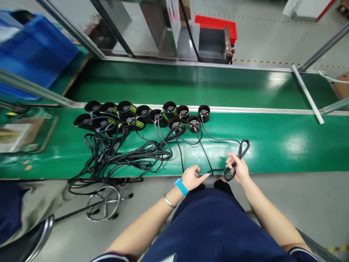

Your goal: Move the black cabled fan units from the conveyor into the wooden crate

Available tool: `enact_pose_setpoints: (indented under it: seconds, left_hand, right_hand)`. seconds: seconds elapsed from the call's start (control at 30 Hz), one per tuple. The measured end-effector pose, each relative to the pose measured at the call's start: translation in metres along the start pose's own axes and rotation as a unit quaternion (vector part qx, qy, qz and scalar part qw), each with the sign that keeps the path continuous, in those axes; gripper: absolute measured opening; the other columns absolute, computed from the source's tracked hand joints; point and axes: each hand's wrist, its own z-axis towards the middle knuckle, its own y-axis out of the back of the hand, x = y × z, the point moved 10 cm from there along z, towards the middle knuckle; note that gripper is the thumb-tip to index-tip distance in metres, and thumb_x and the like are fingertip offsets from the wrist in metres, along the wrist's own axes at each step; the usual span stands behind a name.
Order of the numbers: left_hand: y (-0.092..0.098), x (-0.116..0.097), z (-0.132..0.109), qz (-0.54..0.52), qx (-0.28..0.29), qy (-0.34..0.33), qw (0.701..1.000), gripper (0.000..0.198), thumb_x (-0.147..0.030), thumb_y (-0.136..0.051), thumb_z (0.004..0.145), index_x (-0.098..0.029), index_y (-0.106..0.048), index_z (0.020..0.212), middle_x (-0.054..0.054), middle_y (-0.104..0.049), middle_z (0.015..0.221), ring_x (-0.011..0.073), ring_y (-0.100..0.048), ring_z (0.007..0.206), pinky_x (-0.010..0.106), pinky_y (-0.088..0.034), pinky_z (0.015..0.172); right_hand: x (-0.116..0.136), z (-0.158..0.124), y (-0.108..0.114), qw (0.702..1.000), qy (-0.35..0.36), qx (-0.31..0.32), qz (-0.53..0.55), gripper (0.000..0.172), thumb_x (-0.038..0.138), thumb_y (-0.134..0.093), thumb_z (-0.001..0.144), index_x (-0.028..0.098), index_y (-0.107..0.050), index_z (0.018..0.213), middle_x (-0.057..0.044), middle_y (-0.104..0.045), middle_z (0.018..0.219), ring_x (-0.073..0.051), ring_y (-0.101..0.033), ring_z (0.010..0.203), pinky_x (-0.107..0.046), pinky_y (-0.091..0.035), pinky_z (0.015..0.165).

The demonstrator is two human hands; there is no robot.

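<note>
My right hand is closed around a looped bundle of black cable, which hangs in long loops above and below the fingers. That cable runs back to a round black housing at the right end of a group of similar units. At the table's front edge is my left hand, its thumb stretched out and apart from the fingers, with nothing seen in it. Close to its thumb, a thin black cable comes down from another round black unit and crosses the edge.
Several more black units stand to the left, their cables heaped in a tangle on the green work surface. A metal rail runs behind them. A blue bin is far left; a wheeled stool base stands below.
</note>
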Motion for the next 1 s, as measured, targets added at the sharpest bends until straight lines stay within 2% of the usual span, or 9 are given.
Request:
enact_pose_setpoints:
  seconds: [0.17,0.27,0.47,0.57,0.7,0.8,0.87,0.93,1.0]
  left_hand:
    - [-0.029,0.007,0.021,-0.156,0.038,0.026,0.987,0.046,-0.056,-0.06,0.076,-0.015,-0.06,0.098,0.006,-0.066,0.086,0.0146,-0.056,0.06,0.032,-0.047,0.065]
    - [-0.05,-0.006,0.031,-0.241,0.116,0.044,0.962,0.042,-0.055,-0.054,0.078,-0.015,-0.065,0.082,0.005,-0.065,0.073,0.0157,-0.056,0.061,0.03,-0.047,0.064]
    - [-0.018,-0.002,0.009,-0.268,0.145,0.067,0.95,0.049,-0.059,-0.051,0.082,-0.018,-0.06,0.055,0.004,-0.06,0.056,0.0145,-0.053,0.056,0.029,-0.046,0.062]
    - [-0.006,-0.005,-0.003,-0.338,0.161,0.144,0.916,0.051,-0.064,-0.059,0.074,-0.017,-0.056,0.054,0.003,-0.057,0.055,0.0116,-0.049,0.049,0.025,-0.043,0.05]
    - [-0.009,-0.033,-0.002,-0.381,0.18,0.214,0.881,0.051,-0.064,-0.069,0.063,-0.015,-0.058,0.058,0.004,-0.058,0.06,0.0107,-0.05,0.052,0.024,-0.048,0.049]
    - [-0.005,-0.057,0.004,-0.39,0.172,0.214,0.879,0.049,-0.063,-0.069,0.064,-0.016,-0.055,0.057,0.003,-0.055,0.058,0.0105,-0.048,0.052,0.025,-0.049,0.049]
    - [0.004,-0.068,0.007,-0.388,0.173,0.197,0.884,0.049,-0.062,-0.069,0.065,-0.018,-0.049,0.054,0.0,-0.048,0.053,0.0095,-0.043,0.047,0.023,-0.04,0.041]
    - [0.014,-0.075,0.007,-0.392,0.192,0.181,0.881,0.052,-0.061,-0.07,0.066,-0.02,-0.042,0.052,-0.003,-0.036,0.047,0.0071,-0.032,0.041,0.021,-0.026,0.036]
    - [0.02,-0.078,0.004,-0.398,0.226,0.18,0.871,0.054,-0.058,-0.071,0.067,-0.02,-0.036,0.052,-0.006,-0.025,0.045,0.0054,-0.021,0.039,0.02,-0.015,0.037]
  right_hand:
    - [0.003,-0.008,-0.018,0.996,-0.018,-0.029,0.086,0.037,0.052,-0.068,0.072,0.019,-0.064,0.087,0.002,-0.057,0.065,-0.008,-0.04,0.048,-0.029,-0.048,0.06]
    - [-0.002,-0.012,-0.026,0.993,-0.01,-0.04,0.11,0.038,0.054,-0.067,0.072,0.019,-0.063,0.085,0.002,-0.056,0.065,-0.009,-0.043,0.05,-0.03,-0.05,0.064]
    - [0.038,-0.02,0.01,0.983,0.147,-0.082,-0.069,0.038,0.054,-0.064,0.079,0.019,-0.062,0.092,0.002,-0.06,0.064,-0.006,-0.039,0.041,-0.025,-0.039,0.049]
    - [0.038,-0.023,0.014,0.966,0.107,0.015,-0.234,0.037,0.051,-0.062,0.082,0.016,-0.065,0.092,0.002,-0.06,0.06,-0.006,-0.04,0.04,-0.023,-0.034,0.043]
    - [-0.018,-0.043,0.008,0.911,-0.057,0.213,-0.349,0.031,0.042,-0.068,0.076,0.014,-0.071,0.091,-0.001,-0.065,0.064,-0.008,-0.048,0.045,-0.02,-0.038,0.041]
    - [-0.054,-0.057,0.008,0.897,-0.096,0.269,-0.337,0.027,0.038,-0.07,0.073,0.015,-0.072,0.087,-0.002,-0.068,0.072,-0.01,-0.053,0.048,-0.022,-0.045,0.045]
    - [-0.063,-0.056,0.017,0.926,-0.075,0.217,-0.301,0.028,0.041,-0.068,0.075,0.015,-0.071,0.084,-0.003,-0.069,0.073,-0.01,-0.054,0.047,-0.024,-0.047,0.047]
    - [-0.052,-0.05,0.04,0.97,-0.004,0.082,-0.227,0.032,0.045,-0.064,0.08,0.015,-0.069,0.087,-0.003,-0.068,0.073,-0.01,-0.053,0.048,-0.025,-0.047,0.051]
    - [-0.033,-0.055,0.068,0.983,0.086,-0.063,-0.146,0.034,0.048,-0.058,0.085,0.016,-0.066,0.092,-0.002,-0.066,0.073,-0.009,-0.05,0.048,-0.027,-0.047,0.055]
